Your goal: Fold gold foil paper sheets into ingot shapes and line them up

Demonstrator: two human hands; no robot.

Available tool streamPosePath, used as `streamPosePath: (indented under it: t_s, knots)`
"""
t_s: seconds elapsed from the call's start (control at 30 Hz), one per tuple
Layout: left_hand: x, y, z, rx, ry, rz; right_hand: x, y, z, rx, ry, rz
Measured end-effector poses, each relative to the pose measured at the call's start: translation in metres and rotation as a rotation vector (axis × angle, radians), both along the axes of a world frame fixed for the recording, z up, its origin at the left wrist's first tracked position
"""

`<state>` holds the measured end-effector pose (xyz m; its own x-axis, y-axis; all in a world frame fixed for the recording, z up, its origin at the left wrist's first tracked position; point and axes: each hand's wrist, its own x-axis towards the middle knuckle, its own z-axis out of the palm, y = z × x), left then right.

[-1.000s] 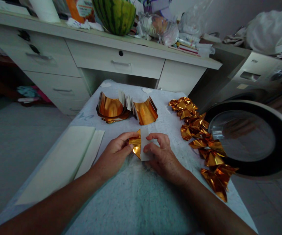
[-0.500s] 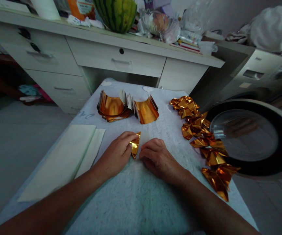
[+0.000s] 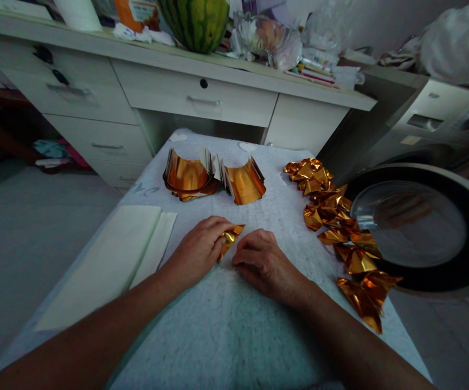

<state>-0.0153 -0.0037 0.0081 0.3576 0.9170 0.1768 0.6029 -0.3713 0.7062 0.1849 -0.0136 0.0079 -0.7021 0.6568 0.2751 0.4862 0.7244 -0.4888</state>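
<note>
A small folded piece of gold foil paper [image 3: 231, 238] is pinched in my left hand [image 3: 200, 246], near the middle of the cloth-covered table. My right hand [image 3: 263, 260] rests just right of it, apart from the foil. Its fingers are curled together, and whatever they hold, if anything, is hidden. Beyond my hands lie two curved stacks of gold foil sheets, a left stack [image 3: 187, 174] and a right stack [image 3: 244, 181]. Along the table's right side runs a row of folded gold foil pieces [image 3: 332, 208].
White folded paper sheets [image 3: 100, 265] lie on the left of the table [image 3: 201, 336]. Behind stands a white desk [image 3: 234, 100] with drawers, a watermelon [image 3: 196, 24] and bags on top. At right, a washing machine's open round door [image 3: 407, 227] comes close to the table edge.
The foil piece in my left hand has tilted, its upper tip swinging right toward my right hand. Both hands have otherwise stayed nearly in place.
</note>
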Motion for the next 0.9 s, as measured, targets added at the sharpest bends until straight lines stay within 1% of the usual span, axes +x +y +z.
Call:
streamPosePath:
  t_s: [0.1, 0.17, 0.3, 0.43, 0.6, 0.73, 0.9]
  knots:
    - [0.000, 0.000, -0.002, 0.069, 0.081, 0.030, -0.002, 0.000, 0.000, -0.015, -0.010, -0.015]
    - [0.000, 0.000, -0.004, 0.085, 0.106, 0.037, -0.004, -0.001, 0.001, -0.035, -0.011, -0.035]
    - [-0.002, 0.000, -0.007, 0.051, 0.119, -0.052, -0.009, -0.001, 0.002, -0.085, 0.000, -0.089]
    - [-0.007, 0.001, -0.004, 0.016, 0.131, -0.115, -0.014, -0.001, 0.001, -0.123, 0.035, -0.202]
    - [-0.010, -0.001, 0.002, -0.017, 0.122, -0.128, -0.018, -0.002, -0.001, -0.157, 0.055, -0.285]
    - [-0.009, -0.004, 0.004, -0.042, 0.125, -0.109, -0.021, -0.002, -0.001, -0.171, 0.057, -0.315]
    - [-0.008, -0.004, 0.006, -0.101, 0.139, -0.129, -0.025, -0.001, 0.001, -0.184, 0.048, -0.349]
